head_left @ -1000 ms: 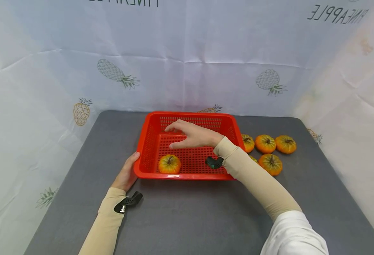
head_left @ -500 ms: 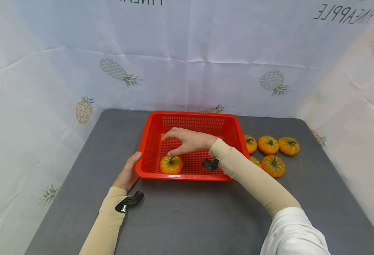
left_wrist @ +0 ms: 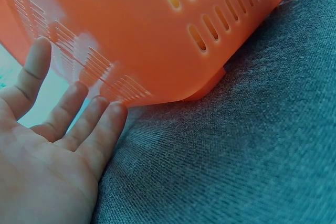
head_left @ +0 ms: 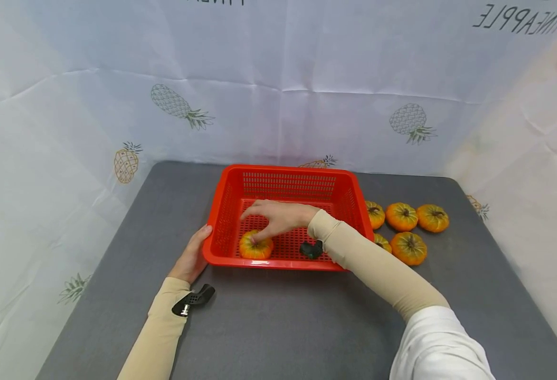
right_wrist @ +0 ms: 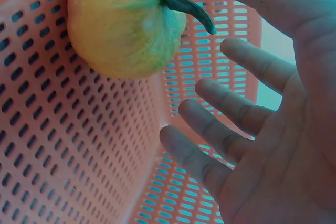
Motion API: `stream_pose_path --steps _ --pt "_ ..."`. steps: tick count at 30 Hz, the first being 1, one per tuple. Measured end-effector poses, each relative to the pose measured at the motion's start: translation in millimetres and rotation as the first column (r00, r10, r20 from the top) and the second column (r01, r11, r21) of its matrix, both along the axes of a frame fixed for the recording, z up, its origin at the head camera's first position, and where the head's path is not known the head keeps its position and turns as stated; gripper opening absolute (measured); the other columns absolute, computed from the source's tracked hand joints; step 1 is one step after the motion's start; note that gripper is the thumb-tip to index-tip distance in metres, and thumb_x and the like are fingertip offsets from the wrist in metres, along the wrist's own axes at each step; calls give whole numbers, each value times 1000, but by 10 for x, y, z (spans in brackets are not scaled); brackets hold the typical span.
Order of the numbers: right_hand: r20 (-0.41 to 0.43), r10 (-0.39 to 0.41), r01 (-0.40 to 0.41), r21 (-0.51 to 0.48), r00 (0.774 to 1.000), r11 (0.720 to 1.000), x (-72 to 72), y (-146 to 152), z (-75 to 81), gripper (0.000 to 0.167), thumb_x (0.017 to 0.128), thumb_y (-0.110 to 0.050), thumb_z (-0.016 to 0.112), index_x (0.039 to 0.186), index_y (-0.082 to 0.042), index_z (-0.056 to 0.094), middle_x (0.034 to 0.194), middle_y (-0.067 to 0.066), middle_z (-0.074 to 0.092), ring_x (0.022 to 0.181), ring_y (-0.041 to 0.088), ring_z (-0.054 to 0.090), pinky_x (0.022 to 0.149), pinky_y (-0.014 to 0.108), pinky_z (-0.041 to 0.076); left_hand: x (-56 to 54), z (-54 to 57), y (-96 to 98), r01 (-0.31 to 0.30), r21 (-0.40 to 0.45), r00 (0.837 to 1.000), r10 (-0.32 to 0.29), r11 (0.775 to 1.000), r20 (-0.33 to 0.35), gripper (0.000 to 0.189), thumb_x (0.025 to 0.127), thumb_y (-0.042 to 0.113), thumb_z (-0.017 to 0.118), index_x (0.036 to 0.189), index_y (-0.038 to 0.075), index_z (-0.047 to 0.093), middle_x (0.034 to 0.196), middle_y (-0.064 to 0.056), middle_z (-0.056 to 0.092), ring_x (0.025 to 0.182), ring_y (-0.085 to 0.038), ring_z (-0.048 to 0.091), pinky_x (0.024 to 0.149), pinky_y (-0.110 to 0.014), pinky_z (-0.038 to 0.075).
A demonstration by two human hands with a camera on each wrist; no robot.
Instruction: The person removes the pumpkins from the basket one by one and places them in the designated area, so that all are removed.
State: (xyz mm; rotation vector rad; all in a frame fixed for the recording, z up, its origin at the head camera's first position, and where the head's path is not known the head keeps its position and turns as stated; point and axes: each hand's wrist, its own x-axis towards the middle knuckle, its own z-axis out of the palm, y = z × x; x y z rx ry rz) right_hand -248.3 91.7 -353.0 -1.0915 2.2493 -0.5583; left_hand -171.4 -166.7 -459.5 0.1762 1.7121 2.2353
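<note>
A red plastic basket (head_left: 288,264) with slotted walls stands on the grey table. Inside it, near its front left corner, sits a small orange-yellow pumpkin (head_left: 255,250) with a dark stem. My right hand (head_left: 282,216) reaches over this pumpkin with fingers spread and thumb overlapping its top in the head view. In the right wrist view, the fingers are apart from the pumpkin (right_wrist: 121,30), beside its curved stem. At the basket's left side is my left hand (head_left: 190,258). The left wrist view has its extended fingertips against the basket's wall (left_wrist: 121,35).
Several more pumpkins (head_left: 409,248) lie on the table (head_left: 268,322) to the right of the basket, some partly hidden by its rim and my right arm. A white curtain (head_left: 288,121) printed with pineapples hangs behind the table and along both sides.
My right hand has come down and toward me, from above the basket's middle to the pumpkin inside. The left hand stays at the basket's side. The head view has shifted slightly.
</note>
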Motion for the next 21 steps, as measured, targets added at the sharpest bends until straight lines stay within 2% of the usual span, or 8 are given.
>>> stream_pose_path --steps 4,11,16,21 --pt "11 14 -14 7 1000 1000 -14 -3 -32 63 93 -41 70 147 -18 49 147 5 48 135 22 45 114 43 41 0 1 -1 -1 -1 1000 1 1000 -1 41 104 44 40 133 17 51 114 6 69 102 -9 64 92 -26 52" --pt "52 30 -34 69 998 997 -17 -14 -74 65 92 -45 71 147 -18 50 142 0 52 126 13 49 109 35 45 -5 3 -4 2 -4 1000 -2 1000 -6 44 104 45 40 135 16 50 114 6 69 103 -9 64 93 -27 52" --pt "80 60 -67 88 995 994 -14 -14 -102 66 92 -40 73 147 -16 49 141 2 53 126 14 50 108 32 44 -13 -3 -6 14 0 1000 -14 1000 -15 46 104 45 39 137 14 48 116 4 68 104 -10 64 93 -27 52" --pt "147 50 -63 83 988 995 -12 -4 -117 66 91 -35 74 150 -20 48 142 1 51 127 14 48 108 33 44 -18 -8 -3 23 19 999 -22 1000 -23 44 105 44 39 137 15 48 116 4 68 104 -10 64 93 -27 52"
